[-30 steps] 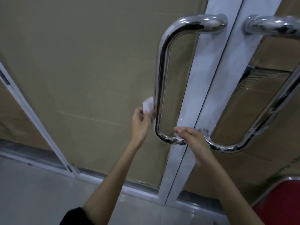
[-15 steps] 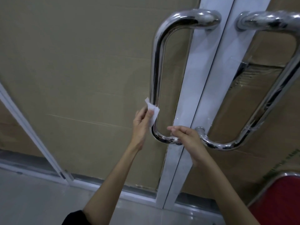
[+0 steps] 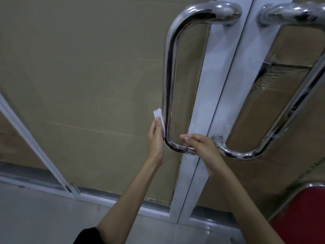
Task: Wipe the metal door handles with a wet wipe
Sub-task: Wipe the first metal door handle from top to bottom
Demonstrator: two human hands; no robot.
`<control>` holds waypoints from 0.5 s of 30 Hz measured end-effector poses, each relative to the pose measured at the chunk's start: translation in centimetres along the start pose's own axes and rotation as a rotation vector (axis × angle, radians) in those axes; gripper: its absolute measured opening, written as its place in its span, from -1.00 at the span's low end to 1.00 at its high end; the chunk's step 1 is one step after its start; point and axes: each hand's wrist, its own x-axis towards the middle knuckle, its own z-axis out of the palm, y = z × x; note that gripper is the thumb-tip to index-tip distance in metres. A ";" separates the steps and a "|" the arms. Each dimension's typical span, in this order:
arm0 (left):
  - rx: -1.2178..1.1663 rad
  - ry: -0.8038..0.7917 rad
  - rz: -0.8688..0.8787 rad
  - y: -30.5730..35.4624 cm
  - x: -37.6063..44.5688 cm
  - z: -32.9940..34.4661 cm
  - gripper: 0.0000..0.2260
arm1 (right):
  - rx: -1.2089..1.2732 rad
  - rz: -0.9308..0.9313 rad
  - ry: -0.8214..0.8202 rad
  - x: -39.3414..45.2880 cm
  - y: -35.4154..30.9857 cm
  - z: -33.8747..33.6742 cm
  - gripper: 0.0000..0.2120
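Since 0.5 s ago your left hand (image 3: pixel 156 138) flattened, straight fingers pressing the wet wipe (image 3: pixel 159 118) on the left door handle (image 3: pixel 168 81); right hand (image 3: pixel 200 147) curls round its lower bend. Risk: unpinched wipe slips off

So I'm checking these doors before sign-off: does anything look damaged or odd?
Nothing looks broken. The right door handle looks wrapped in clear film, wrinkled near its top mount; the left door handle is bare where the left hand presses the wet wipe.
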 end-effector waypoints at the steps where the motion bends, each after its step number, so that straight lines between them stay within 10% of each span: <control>1: 0.009 0.005 -0.037 -0.8 -0.3 -0.4 -0.47 | -0.002 0.004 -0.006 0.0 0.1 0.1 -0.81; 7: -0.033 0.059 -0.170 -3.2 -1.2 -1.0 -0.62 | 0.012 0.052 -0.068 -0.2 0.6 0.9 -0.83; 15: 0.560 0.025 0.790 -2.6 1.3 -0.5 -0.64 | 0.047 0.070 -0.020 0.2 0.5 -0.7 -0.85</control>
